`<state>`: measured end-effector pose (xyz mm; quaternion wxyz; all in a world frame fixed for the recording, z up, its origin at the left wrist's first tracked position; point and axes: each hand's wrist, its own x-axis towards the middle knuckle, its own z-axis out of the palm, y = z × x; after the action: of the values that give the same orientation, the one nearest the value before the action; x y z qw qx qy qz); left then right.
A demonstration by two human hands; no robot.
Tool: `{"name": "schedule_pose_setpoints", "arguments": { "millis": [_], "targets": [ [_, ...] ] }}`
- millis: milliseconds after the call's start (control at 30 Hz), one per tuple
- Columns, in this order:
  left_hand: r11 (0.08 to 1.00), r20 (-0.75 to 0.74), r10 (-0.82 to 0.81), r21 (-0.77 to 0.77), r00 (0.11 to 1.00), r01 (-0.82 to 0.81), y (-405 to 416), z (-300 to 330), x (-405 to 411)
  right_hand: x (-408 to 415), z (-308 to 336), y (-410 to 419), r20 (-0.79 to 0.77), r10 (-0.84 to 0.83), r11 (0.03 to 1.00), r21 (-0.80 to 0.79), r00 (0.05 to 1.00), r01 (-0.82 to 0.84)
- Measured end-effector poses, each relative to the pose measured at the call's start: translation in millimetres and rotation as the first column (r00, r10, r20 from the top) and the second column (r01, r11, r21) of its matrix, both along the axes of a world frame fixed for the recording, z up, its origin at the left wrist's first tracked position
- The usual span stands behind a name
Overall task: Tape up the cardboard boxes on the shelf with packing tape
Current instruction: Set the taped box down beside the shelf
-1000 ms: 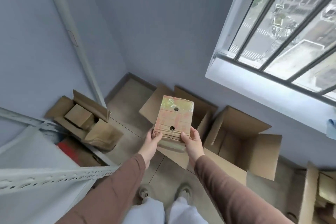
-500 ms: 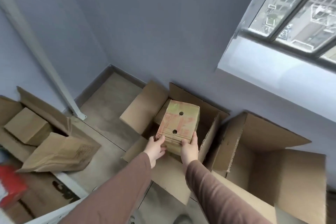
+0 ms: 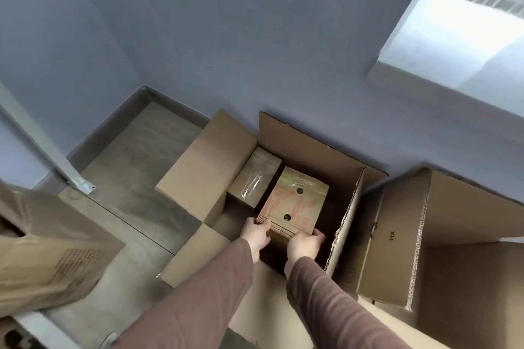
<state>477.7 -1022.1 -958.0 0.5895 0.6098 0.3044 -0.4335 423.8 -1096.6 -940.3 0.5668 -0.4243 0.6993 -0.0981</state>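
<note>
Taped box point(image 3: 295, 204) with two round holes and faded red print is sitting inside the large open carton point(image 3: 314, 150) on the floor, just beside a second small box point(image 3: 255, 176) wrapped in glossy tape. Left hand point(image 3: 256, 235) is gripping its near left corner, fingers curled over the edge; right hand point(image 3: 304, 244) is clasping the near right corner. Whether it is resting on the carton's bottom is hard to tell, probably not yet. Another open carton point(image 3: 397, 249) is standing to the right

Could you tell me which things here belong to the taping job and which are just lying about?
Job: printed box held by left hand and right hand; taped box; big open carton.
Lying about: empty carton, shelf leg, carton at left.
</note>
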Motion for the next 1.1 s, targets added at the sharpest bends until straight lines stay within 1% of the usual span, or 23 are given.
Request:
{"name": "schedule_pose_setpoints", "arguments": {
  "millis": [233,333,500,633,700,800,867,967,1100],
  "targets": [
    [0.997,0.061,0.079,0.011,0.995,-0.08,-13,-40,5,9,-34,-7,-0.02,0.049,0.996,-0.071,0.999,-0.05],
    [0.994,0.093,0.102,0.04,0.99,-0.106,-15,-56,10,16,-43,-1,-0.017,0.043,0.998,-0.036,0.999,-0.044],
    [0.993,0.071,0.087,0.068,0.994,-0.092,-15,-67,19,18,-50,-2,-0.049,0.148,0.989,0.026,0.988,-0.147],
    [0.993,0.052,0.113,0.035,0.992,-0.115,-17,-66,21,20,-51,-4,0.006,0.085,0.995,0.054,0.996,-0.085],
    [0.992,0.043,0.124,0.014,0.991,-0.124,-15,-63,17,17,-48,-6,0.031,0.127,0.984,0.12,0.991,-0.13],
    [0.99,0.02,0.139,-0.028,0.99,-0.138,-7,-43,10,13,-39,-14,0.076,0.218,0.945,0.231,0.973,-0.23],
    [0.991,0.02,0.123,-0.047,0.992,-0.122,2,-24,6,10,-24,-18,0.059,0.284,0.928,0.234,0.957,-0.29],
    [0.997,0.036,0.069,-0.045,0.997,-0.067,19,18,2,5,15,-13,0.11,0.329,0.903,0.254,0.938,-0.346],
    [0.999,0.077,0.003,-0.047,0.997,0.001,42,106,-6,3,100,4,0.175,0.364,0.875,0.273,0.915,-0.4]
  ]
}}
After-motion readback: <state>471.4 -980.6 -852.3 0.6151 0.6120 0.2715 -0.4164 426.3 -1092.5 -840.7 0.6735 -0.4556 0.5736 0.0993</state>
